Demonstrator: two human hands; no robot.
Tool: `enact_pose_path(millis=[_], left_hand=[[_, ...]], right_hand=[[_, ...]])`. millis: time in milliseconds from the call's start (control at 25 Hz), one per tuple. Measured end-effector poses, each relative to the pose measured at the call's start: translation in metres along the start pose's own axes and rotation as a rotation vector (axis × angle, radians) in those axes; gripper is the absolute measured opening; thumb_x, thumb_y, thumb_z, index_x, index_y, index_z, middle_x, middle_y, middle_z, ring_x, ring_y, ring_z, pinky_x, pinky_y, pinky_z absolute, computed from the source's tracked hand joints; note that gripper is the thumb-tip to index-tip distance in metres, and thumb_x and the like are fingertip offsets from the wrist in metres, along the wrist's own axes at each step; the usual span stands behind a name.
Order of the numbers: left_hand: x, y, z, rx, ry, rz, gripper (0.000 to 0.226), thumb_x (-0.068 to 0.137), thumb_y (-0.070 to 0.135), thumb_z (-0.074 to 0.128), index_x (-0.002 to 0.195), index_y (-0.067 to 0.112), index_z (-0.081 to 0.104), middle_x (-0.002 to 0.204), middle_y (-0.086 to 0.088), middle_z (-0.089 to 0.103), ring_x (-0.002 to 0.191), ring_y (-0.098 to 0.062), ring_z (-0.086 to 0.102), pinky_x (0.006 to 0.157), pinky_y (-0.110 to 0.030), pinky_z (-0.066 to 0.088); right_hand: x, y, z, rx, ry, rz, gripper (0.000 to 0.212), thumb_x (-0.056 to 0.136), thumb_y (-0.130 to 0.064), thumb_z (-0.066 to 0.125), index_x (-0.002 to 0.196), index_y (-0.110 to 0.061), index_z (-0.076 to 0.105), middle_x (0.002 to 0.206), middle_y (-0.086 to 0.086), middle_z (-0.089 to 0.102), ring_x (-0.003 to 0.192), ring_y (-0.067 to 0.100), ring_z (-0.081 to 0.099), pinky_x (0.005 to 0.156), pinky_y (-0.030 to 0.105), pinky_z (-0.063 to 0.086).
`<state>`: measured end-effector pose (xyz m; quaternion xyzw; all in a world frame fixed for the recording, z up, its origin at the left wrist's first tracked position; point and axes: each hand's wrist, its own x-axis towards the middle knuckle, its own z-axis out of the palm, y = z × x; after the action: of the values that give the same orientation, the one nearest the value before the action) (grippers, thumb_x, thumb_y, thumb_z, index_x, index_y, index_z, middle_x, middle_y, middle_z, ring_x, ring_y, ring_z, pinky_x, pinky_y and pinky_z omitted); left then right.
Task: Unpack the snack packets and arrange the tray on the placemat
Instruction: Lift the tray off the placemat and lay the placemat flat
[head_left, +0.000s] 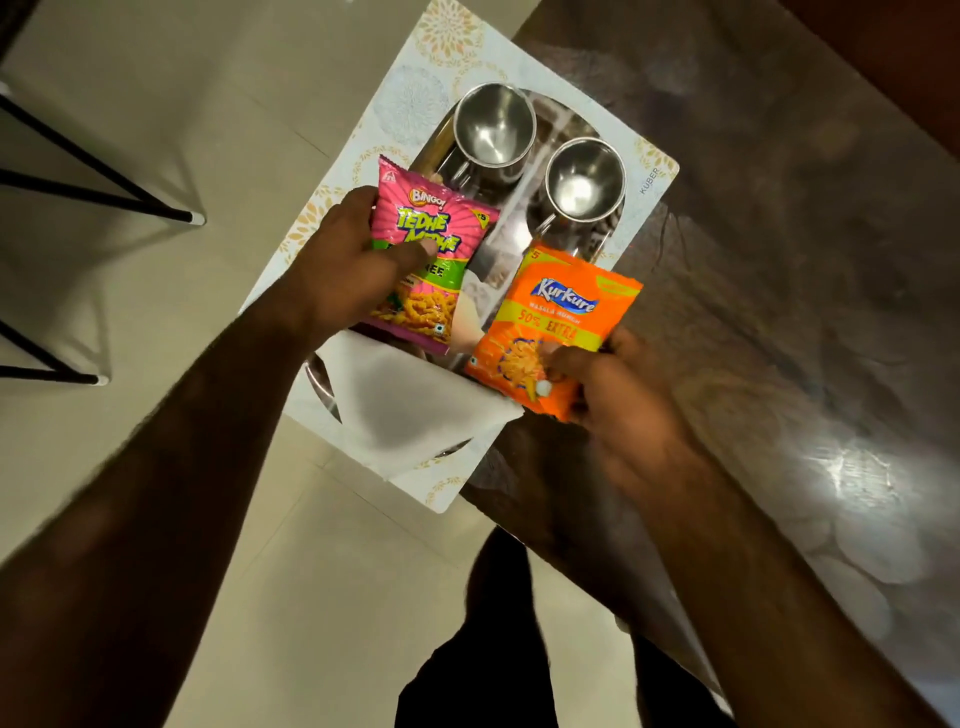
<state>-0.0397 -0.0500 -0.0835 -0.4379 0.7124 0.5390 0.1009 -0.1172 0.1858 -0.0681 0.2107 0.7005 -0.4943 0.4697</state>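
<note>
My left hand grips a pink Bingo snack packet by its left edge, thumb across its front. My right hand pinches the lower corner of an orange Kurkure snack packet. Both packets hover over a shiny steel tray that lies on a white patterned placemat. Two empty steel cups stand on the tray's far half. A white folded napkin covers the tray's near end.
The placemat overhangs the corner of a dark glossy table. Pale tiled floor lies to the left, with black chair legs on it. My dark-clothed legs show below.
</note>
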Motion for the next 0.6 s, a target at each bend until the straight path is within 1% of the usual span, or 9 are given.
enact_pose_path(millis=[40, 120, 200, 280, 360, 400, 440, 560, 600], left_hand=[[0.002, -0.001, -0.003, -0.058, 0.013, -0.011, 0.056, 0.082, 0.048, 0.064, 0.131, 0.022, 0.057, 0.128, -0.002, 0.064, 0.115, -0.02, 0.065, 0.098, -0.044, 0.054], [0.007, -0.003, -0.014, -0.122, 0.124, -0.014, 0.049, 0.086, 0.046, 0.053, 0.127, 0.021, 0.059, 0.121, 0.003, 0.065, 0.11, -0.013, 0.064, 0.091, -0.032, 0.049], [0.019, -0.012, -0.028, -0.022, 0.266, -0.021, 0.046, 0.089, 0.034, 0.054, 0.13, 0.014, 0.059, 0.127, -0.004, 0.062, 0.116, -0.023, 0.061, 0.096, -0.034, 0.048], [0.031, -0.021, -0.042, 0.196, 0.296, -0.084, 0.05, 0.089, 0.025, 0.058, 0.137, 0.012, 0.054, 0.138, -0.013, 0.055, 0.121, -0.033, 0.059, 0.103, -0.044, 0.049], [0.04, -0.03, -0.049, 0.387, 0.228, -0.152, 0.059, 0.087, 0.023, 0.06, 0.142, 0.011, 0.046, 0.142, -0.017, 0.052, 0.123, -0.038, 0.057, 0.103, -0.05, 0.049], [0.043, -0.033, -0.049, 0.434, 0.185, -0.183, 0.061, 0.086, 0.022, 0.061, 0.143, 0.01, 0.043, 0.141, -0.018, 0.053, 0.123, -0.039, 0.056, 0.103, -0.051, 0.049], [0.046, -0.036, -0.048, 0.448, 0.151, -0.206, 0.06, 0.086, 0.021, 0.063, 0.141, 0.009, 0.041, 0.139, -0.019, 0.054, 0.122, -0.04, 0.056, 0.103, -0.051, 0.048], [0.045, -0.043, -0.044, 0.458, 0.174, -0.193, 0.05, 0.085, 0.017, 0.066, 0.13, 0.005, 0.046, 0.13, -0.02, 0.059, 0.117, -0.042, 0.058, 0.1, -0.05, 0.049], [0.043, -0.044, -0.044, 0.477, 0.211, -0.151, 0.048, 0.085, 0.016, 0.067, 0.127, 0.004, 0.049, 0.128, -0.021, 0.059, 0.116, -0.042, 0.058, 0.098, -0.049, 0.05]], right_hand=[[0.005, -0.002, 0.008, -0.007, 0.004, -0.002, 0.038, 0.098, -0.006, 0.074, 0.135, -0.008, 0.065, 0.125, 0.018, 0.079, 0.106, 0.038, 0.08, 0.09, 0.052, 0.067], [0.012, -0.003, 0.014, 0.013, 0.002, -0.011, 0.036, 0.1, -0.011, 0.074, 0.134, -0.011, 0.062, 0.121, 0.014, 0.08, 0.095, 0.026, 0.083, 0.084, 0.047, 0.069], [0.013, 0.002, 0.011, 0.046, 0.04, -0.004, 0.029, 0.103, -0.019, 0.069, 0.131, -0.014, 0.061, 0.123, 0.012, 0.078, 0.092, 0.019, 0.079, 0.077, 0.039, 0.067], [0.017, 0.01, 0.005, 0.069, 0.057, 0.019, 0.038, 0.104, -0.028, 0.067, 0.138, -0.012, 0.058, 0.128, 0.011, 0.075, 0.112, 0.023, 0.073, 0.09, 0.042, 0.061], [0.022, 0.015, 0.005, 0.087, 0.02, 0.053, 0.049, 0.102, -0.036, 0.07, 0.144, -0.014, 0.057, 0.133, 0.008, 0.075, 0.128, 0.025, 0.07, 0.108, 0.05, 0.056], [0.025, 0.015, 0.008, 0.095, -0.003, 0.074, 0.053, 0.1, -0.039, 0.073, 0.145, -0.016, 0.057, 0.134, 0.008, 0.076, 0.129, 0.028, 0.071, 0.11, 0.052, 0.056], [0.029, 0.015, 0.011, 0.105, -0.024, 0.094, 0.055, 0.097, -0.042, 0.076, 0.144, -0.018, 0.059, 0.132, 0.009, 0.078, 0.126, 0.029, 0.075, 0.106, 0.051, 0.059], [0.045, 0.016, 0.021, 0.145, -0.069, 0.12, 0.043, 0.092, -0.037, 0.083, 0.13, -0.021, 0.072, 0.113, 0.004, 0.086, 0.092, 0.022, 0.086, 0.072, 0.039, 0.068], [0.049, 0.017, 0.024, 0.16, -0.075, 0.121, 0.038, 0.093, -0.033, 0.083, 0.128, -0.02, 0.074, 0.114, 0.005, 0.086, 0.092, 0.025, 0.086, 0.076, 0.043, 0.07]])
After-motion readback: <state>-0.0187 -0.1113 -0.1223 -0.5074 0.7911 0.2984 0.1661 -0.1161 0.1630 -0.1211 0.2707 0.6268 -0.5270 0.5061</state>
